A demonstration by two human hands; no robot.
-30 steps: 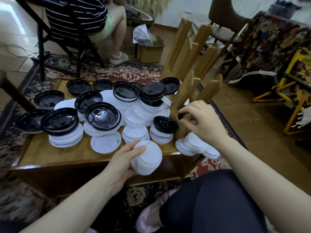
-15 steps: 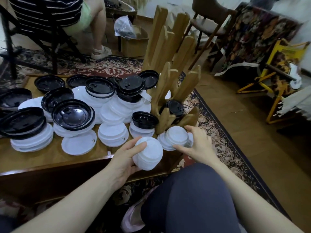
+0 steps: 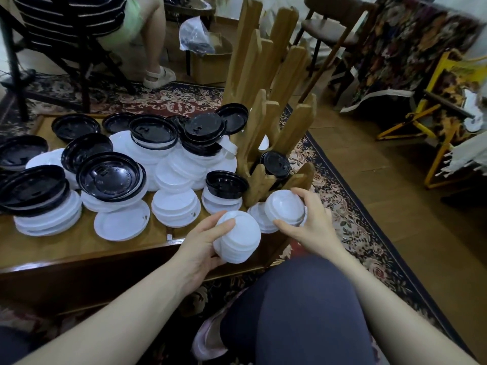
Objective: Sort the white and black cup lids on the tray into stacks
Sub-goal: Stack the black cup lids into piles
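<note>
From the head view, the left hand [image 3: 203, 246] cups a stack of white lids [image 3: 237, 237] at about six o'clock in the frame, just off the near edge of the wooden tray [image 3: 79, 246]; the thumb lies over the top of the stack and the fingers curl under it, so the stack sits tilted, its axis leaning toward one o'clock. The right hand [image 3: 311, 225], just beside it at about five o'clock, pinches a smaller bunch of white lids [image 3: 284, 208] between thumb and fingertips, dome side facing the camera, above a few more white lids [image 3: 259, 214] lying at the tray's near right corner, at the foot of the wooden rack [image 3: 266, 106]. The relation that matters is the short gap between the two hands: the right hand's lids lie at roughly two o'clock from the left thumb, near but not touching the held stack, and their flat faces are not quite parallel to it. Joining them would likely need the right hand to tip its lids to match. Mixed black lids [image 3: 110, 175] and white ones crowd the tray from nine to twelve o'clock, unsorted.
</note>
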